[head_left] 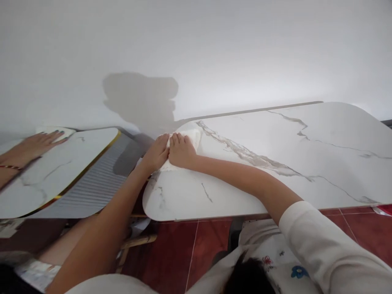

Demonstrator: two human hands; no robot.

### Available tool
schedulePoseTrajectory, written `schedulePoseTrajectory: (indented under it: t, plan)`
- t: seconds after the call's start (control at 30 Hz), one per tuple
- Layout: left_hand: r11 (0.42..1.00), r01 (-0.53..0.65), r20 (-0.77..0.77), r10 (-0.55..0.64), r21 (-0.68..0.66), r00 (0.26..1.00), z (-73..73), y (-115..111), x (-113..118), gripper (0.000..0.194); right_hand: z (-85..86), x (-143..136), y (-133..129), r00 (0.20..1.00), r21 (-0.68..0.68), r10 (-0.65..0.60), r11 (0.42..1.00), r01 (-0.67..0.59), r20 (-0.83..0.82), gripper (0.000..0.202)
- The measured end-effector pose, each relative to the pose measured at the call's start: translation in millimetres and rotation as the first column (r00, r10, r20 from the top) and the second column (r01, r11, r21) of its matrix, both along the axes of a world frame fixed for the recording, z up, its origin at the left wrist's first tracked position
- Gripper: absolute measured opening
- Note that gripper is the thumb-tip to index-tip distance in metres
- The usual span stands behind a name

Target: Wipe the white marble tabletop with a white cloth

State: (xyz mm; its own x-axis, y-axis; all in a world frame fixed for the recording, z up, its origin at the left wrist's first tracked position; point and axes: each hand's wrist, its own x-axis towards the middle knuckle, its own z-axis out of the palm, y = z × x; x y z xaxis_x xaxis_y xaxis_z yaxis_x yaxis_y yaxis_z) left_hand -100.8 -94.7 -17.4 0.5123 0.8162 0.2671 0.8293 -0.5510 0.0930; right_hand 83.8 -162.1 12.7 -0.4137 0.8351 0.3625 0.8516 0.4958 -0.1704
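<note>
White cloth (186,141) lies at the far left corner of the marble table (275,163), close to the wall (214,49), and both hands rest on top of it, which pins it flat against the slab. Left hand (157,154): palm down, fingers together and nearly straight, pressing the left part of the cloth; it grips nothing. Right hand (181,150): also palm down, fingers extended and close together, touching the left hand along the thumb side and covering the cloth's middle; only the cloth's far right portion shows past the fingertips. Both arms reach far across the table, so the weight bears on the cloth. At left, another person's hand (39,143) lies flat on a second table (61,171), well apart. Red floor tiles (183,253) show below.
</note>
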Motion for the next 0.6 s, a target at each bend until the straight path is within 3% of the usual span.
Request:
schedulePoseTrajectory:
  t: [0.1, 0.37, 0.6]
  plan:
    - [0.997, -0.070, 0.028, 0.071, -0.043, 0.997, -1.5, -31.9, -10.9, 0.077, 0.8, -4.4, -28.5, 1.000, -0.008, 0.006, 1.000, -0.006, -0.022, 0.057]
    - [0.995, -0.067, 0.039, 0.070, -0.076, 0.997, 2.4, -112.2, -24.2, 0.067, 1.9, -12.4, -97.6, 0.997, 0.002, 0.014, 1.000, -0.014, 0.082, 0.056]
    - [0.999, -0.018, 0.006, 0.018, -0.049, 1.000, 2.7, -150.4, -20.1, 0.065, 3.8, -3.3, -129.6, 0.995, -0.023, 0.077, 0.997, -0.075, 0.066, 0.057]
